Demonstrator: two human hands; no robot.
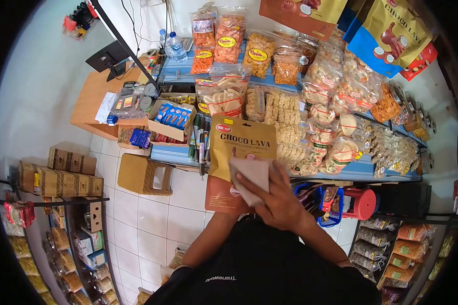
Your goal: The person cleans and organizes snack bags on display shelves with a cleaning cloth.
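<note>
In front of my chest is a gold and brown Choco Lava pouch (pixel 243 136), its printed front toward me. My left hand (pixel 225 217) supports it from behind at the lower edge; the pouch hides the fingers. Across the pouch's middle, my right hand (pixel 281 202) presses a folded greyish cloth (pixel 250 175), with its fingers closed over it. The cloth covers part of the printed picture.
Bagged crackers (pixel 285 114) and snack packs crowd the blue shelf ahead. A carton of blue packets (pixel 172 116) stands left, above a wicker stool (pixel 143 174). Low at right are a blue basket (pixel 332 218) and red stool (pixel 362 203). More pouches (pixel 392 30) hang upper right.
</note>
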